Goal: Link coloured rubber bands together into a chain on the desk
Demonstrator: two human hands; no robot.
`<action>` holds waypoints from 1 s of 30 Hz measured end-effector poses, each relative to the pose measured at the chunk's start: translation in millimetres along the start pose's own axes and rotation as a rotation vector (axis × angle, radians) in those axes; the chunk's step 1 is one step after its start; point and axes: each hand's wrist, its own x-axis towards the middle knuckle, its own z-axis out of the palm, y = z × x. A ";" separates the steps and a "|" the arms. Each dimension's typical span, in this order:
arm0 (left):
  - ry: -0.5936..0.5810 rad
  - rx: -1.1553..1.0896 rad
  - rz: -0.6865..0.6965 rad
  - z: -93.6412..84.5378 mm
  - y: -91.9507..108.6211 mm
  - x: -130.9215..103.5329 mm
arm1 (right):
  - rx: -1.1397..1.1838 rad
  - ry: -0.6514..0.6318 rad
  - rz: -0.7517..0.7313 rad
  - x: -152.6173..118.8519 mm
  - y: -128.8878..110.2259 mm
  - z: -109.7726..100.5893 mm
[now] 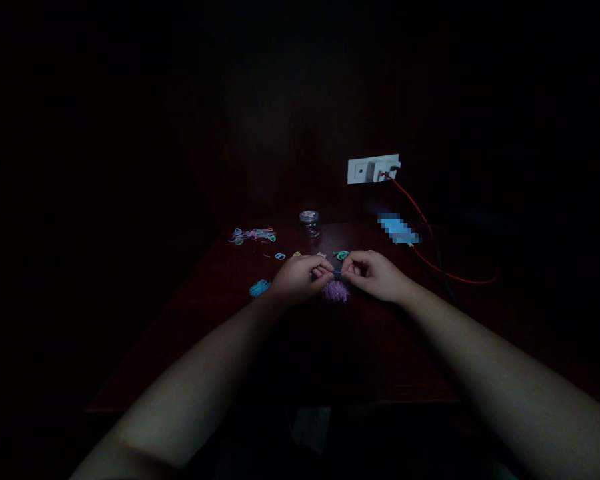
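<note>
Over the dark red table [190,360], my left hand [303,277] and my right hand [375,275] face each other with thumbs and fingertips pinched. A thin pale elastic band [337,271] stretches across the small gap between them. Just below the fingertips lies a purple bunch of elastic bands [337,291]. Beyond my right fingers sits a small green bunch [341,255]. A blue bunch [259,288] rests left of my left wrist. Behind my left hand are a few yellow bands [297,254] and pink bands [321,255], partly covered.
A mixed, multicoloured heap of bands [254,235] lies at the back left, with a small light-blue loop [280,256] nearby. A clear lidded jar [309,224] stands at the back. A red cable [415,203] runs from the wall socket [360,171] towards a blurred blue object [398,229].
</note>
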 end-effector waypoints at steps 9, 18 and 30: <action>0.008 -0.008 0.018 -1.1 2.3 -0.4 | -0.023 -0.019 0.004 -0.3 2.7 0.5; -0.013 -0.011 0.021 -2.4 4.3 -0.5 | -0.022 -0.003 -0.009 0.9 2.8 0.6; 0.000 -0.017 0.022 -1.8 4.8 -1.2 | -0.008 0.012 0.007 0.5 0.4 0.7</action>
